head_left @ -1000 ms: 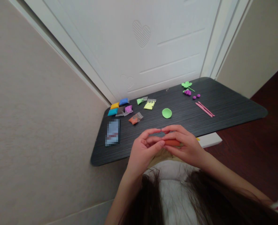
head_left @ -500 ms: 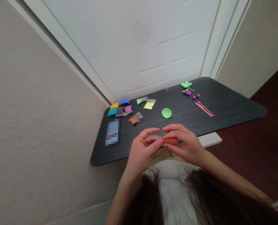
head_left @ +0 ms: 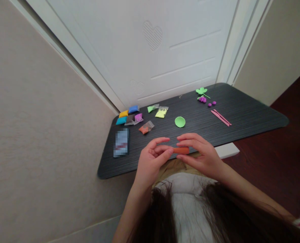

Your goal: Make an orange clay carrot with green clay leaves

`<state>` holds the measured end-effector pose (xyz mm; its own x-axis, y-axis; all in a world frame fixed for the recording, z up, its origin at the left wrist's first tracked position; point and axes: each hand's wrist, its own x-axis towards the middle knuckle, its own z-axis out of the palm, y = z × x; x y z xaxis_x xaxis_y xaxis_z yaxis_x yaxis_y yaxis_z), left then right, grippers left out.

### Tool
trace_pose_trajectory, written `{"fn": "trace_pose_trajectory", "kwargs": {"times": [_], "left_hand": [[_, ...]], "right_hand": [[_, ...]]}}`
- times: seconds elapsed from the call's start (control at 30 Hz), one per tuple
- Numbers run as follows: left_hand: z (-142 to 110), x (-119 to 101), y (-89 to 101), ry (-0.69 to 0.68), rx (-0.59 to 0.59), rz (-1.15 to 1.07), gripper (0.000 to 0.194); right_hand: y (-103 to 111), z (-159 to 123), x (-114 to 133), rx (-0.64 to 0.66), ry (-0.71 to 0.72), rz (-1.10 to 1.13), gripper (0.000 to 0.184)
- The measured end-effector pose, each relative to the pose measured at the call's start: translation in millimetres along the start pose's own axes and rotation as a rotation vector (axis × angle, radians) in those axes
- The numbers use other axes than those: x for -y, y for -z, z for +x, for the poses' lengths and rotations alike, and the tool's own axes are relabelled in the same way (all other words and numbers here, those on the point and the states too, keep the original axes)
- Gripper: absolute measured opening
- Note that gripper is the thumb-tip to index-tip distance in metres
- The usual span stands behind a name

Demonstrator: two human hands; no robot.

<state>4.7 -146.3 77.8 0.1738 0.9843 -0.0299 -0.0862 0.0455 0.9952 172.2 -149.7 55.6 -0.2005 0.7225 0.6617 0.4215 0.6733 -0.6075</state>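
An orange piece of modelling clay (head_left: pixel 182 150), shaped like a short tapered roll, is held just above the near table edge. My left hand (head_left: pixel 155 158) pinches its narrow left end between thumb and finger. The fingers and thumb of my right hand (head_left: pixel 199 150) lie along either side of its thicker right part, with the upper finger raised off it. Beyond my hands a thin light-green clay disc (head_left: pixel 180 122) lies on the dark table (head_left: pixel 190 131). To the left of the disc is an opened bag of orange clay (head_left: pixel 146 127).
Several clay bags (head_left: pixel 131 114) stand at the back left, with a yellow bag (head_left: pixel 161 112) nearby. A pixelated flat object (head_left: pixel 121 143) lies left. At back right are a green clay leaf (head_left: pixel 201 90), purple clay balls (head_left: pixel 202 99) and pink tools (head_left: pixel 220 117). A white door (head_left: pixel 180 40) borders the table.
The orange clay has shifted slightly left with my left hand, showing more of its narrow end. My right fingers have loosened a little around it.
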Motion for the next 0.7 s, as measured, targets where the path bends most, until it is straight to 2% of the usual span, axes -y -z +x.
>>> {"fn": "trace_pose_trajectory", "kwargs": {"times": [0.17, 0.7], "left_hand": [[0.4, -0.7, 0.7, -0.022, -0.035, 0.026, 0.037], [0.5, -0.3, 1.5, -0.044, -0.089, 0.022, 0.035]], "right_hand": [[1.2, -0.3, -0.1, 0.008, -0.003, -0.011, 0.020], [2.3, -2.5, -3.7, -0.022, -0.006, -0.030, 0.024]]}}
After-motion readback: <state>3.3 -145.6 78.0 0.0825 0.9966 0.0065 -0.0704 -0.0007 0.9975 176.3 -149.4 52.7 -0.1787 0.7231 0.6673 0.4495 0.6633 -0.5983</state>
